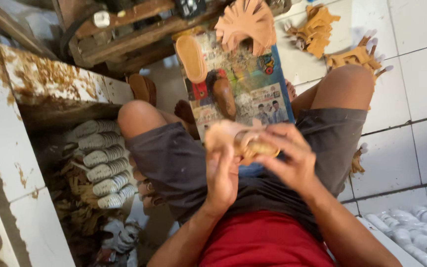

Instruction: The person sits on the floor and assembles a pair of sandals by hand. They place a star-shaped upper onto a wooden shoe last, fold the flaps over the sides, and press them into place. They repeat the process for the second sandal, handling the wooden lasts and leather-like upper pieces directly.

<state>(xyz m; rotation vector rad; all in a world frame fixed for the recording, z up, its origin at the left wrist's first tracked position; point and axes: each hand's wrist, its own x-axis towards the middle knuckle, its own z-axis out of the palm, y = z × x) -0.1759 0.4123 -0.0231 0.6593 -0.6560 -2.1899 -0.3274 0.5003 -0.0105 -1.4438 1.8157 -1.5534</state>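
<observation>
Both hands, left point(222, 174) and right point(288, 157), gripping one tan sandal piece point(233, 137) above the lap, seemingly mid-assembly, with two soles point(192, 58) lying finished-looking on the printed sheet point(253, 84) and tan cut uppers point(247, 22) waiting beyond.

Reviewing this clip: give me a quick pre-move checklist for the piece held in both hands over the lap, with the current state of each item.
1. Left hand has a grip on the tan sandal piece: ok, fingers wrap its lower edge.
2. Right hand on the same piece: ok, fingers curl over its right side.
3. Piece held apart from the printed board on the floor: ok, it is raised above the lap.
4. Orange sole and brown shoe form lie on the board, untouched: ok.
5. What the right fingers pinch, a yellowish bit: cannot tell, blurred.
6. Stack of tan cut uppers beyond the board, untouched by either hand: ok.
</observation>
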